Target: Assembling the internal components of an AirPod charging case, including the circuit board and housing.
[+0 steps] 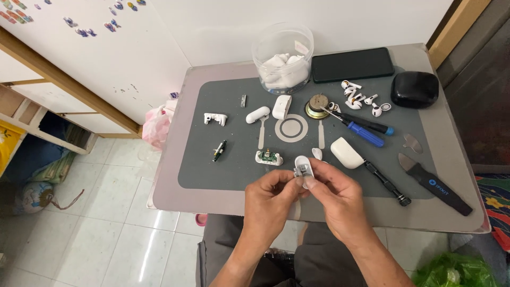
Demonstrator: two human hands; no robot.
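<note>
While both hands meet over the near edge of the grey work mat point(212, 170), the small white plastic shell piece with a metal hinge part point(303, 169) is pinched between them: the left hand point(271, 199) grips it from the left with thumb and forefinger, and the right hand point(337, 194) holds it from the right with its fingertips closed on it.

The work seems to be well into the taking-apart stage. Several parts already lie separated on the mat: a small green circuit board in a white frame point(269, 157), a thin black and green cylinder part point(219, 151), a white plastic bracket point(215, 118), a white oval cap point(257, 114) and a rounded white case half point(346, 152). The blue-handled screwdriver point(364, 130) and the black pry tool with a metal blade point(435, 183) lie untouched at the right. What remains, I judge, is the piece in the fingers itself.

The fingers cover most of this piece, so I cannot tell whether its hinge is fixed or loose. The clear round plastic jar of white parts point(282, 56) shows its content only unclearly.
</note>
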